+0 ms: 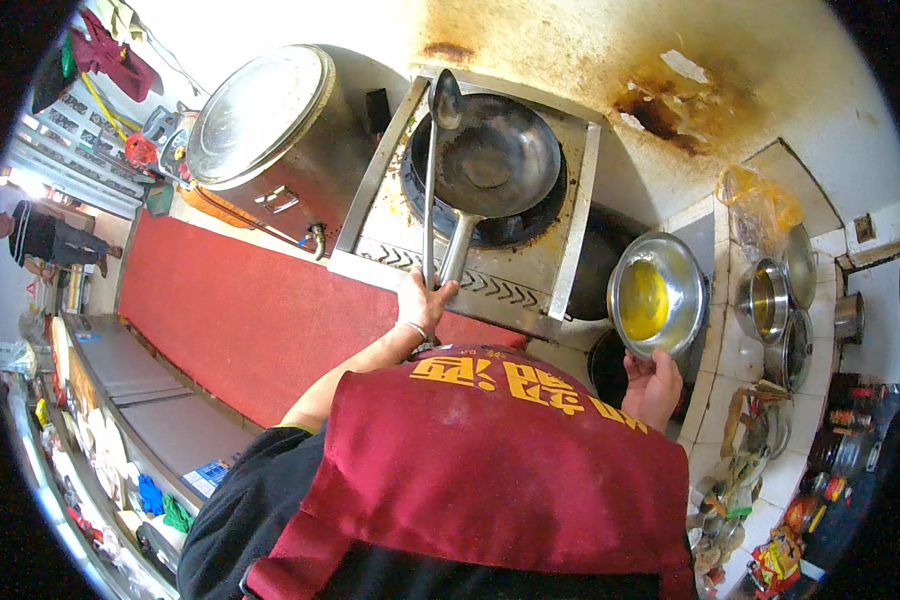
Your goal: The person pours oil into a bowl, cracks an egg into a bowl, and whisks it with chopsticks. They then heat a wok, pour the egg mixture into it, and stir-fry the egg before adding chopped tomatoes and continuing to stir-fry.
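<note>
My left hand [422,306] grips the end of a long-handled ladle [430,195] together with the metal handle of a wok [487,165]. The wok is dark inside, holds no food that I can see, and rests tilted over a blackened burner ring on the steel stove [570,247]. Across the wok's left rim lies the ladle, its bowl at the far side. To the right, my right hand [654,388] holds a shiny steel bowl [679,292] by its near rim. A yellow liquid or coating, perhaps beaten egg, covers part of its inside.
Left of the stove stands a large lidded steel boiler [292,165] with a tap [317,238]. Steel pots [765,300] and a plastic bag [761,202] sit on the tiled counter [709,405] at right. A red mat [255,307] covers the floor; a person [52,232] stands far left.
</note>
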### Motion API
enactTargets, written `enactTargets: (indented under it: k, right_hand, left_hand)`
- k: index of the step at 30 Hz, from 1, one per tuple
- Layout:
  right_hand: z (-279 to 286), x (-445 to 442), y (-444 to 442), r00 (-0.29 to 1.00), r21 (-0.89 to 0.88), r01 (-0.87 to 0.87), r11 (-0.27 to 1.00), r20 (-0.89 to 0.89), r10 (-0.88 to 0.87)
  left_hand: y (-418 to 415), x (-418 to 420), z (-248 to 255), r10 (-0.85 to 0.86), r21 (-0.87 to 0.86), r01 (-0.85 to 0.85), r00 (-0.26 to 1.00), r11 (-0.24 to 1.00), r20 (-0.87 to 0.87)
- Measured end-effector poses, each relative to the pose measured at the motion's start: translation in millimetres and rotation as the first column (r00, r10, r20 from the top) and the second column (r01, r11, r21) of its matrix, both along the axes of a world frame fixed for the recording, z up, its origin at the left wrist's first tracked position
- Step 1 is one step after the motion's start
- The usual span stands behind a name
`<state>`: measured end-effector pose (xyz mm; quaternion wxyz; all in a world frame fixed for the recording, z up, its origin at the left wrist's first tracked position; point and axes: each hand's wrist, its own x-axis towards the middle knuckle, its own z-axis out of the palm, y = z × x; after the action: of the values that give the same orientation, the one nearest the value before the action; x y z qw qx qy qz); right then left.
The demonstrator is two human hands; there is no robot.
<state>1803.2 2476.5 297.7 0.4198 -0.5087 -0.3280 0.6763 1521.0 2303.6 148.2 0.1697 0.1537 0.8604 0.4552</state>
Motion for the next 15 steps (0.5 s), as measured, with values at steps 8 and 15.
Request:
enactTargets:
  k: [8, 15]
  right_hand:
    - [-3.7, -0.7, -0.1, 1.000, -0.009, 0.015, 1.000, 0.019, -0.014]
    - [-3.8, -9.8, -3.5, 1.000, 0.001, -0.008, 1.000, 0.004, 0.008]
  left_hand:
    - [-0.8, 3.6, 7.6, -0.008, 0.027, 0.008, 1.000, 1.000, 0.026]
    - [-24.2, -0.2, 32.7, -0.019, -0.133, 0.002, 0.992, 0.991, -0.123]
